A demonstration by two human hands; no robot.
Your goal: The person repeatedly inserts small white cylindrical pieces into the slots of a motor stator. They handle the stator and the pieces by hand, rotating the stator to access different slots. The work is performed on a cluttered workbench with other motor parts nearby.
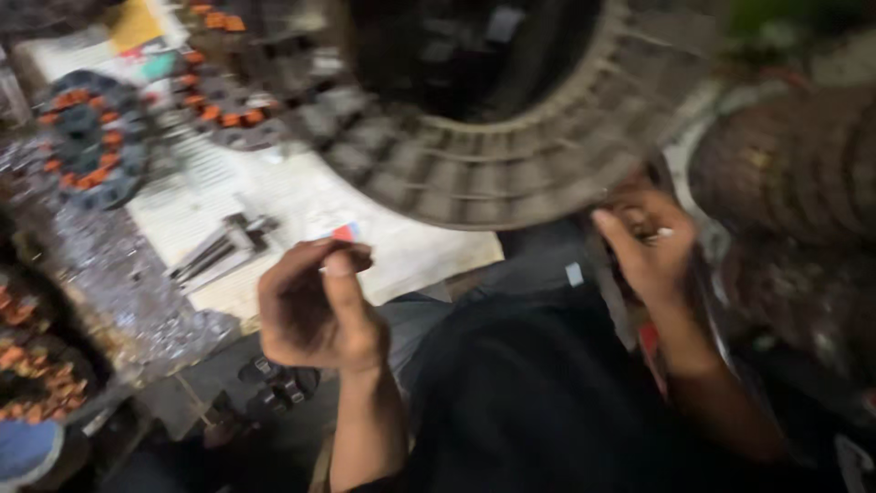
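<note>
Two hands are up under the big slotted stator ring (pixel 511 173), which tilts above and ahead of me. My right hand (pixel 650 242) touches its lower rim, fingers curled, nearer of the two. My left hand (pixel 315 306), lower, pinches something small I can't identify, over the paper-covered bench (pixel 301 210).

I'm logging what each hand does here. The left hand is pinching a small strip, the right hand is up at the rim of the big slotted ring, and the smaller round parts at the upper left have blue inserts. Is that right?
Not quite: the head view shows the smaller round parts with orange inserts, not blue. The rest stands: the left hand pinches a small strip, and the right hand is up at the rim of the big slotted ring.
</note>
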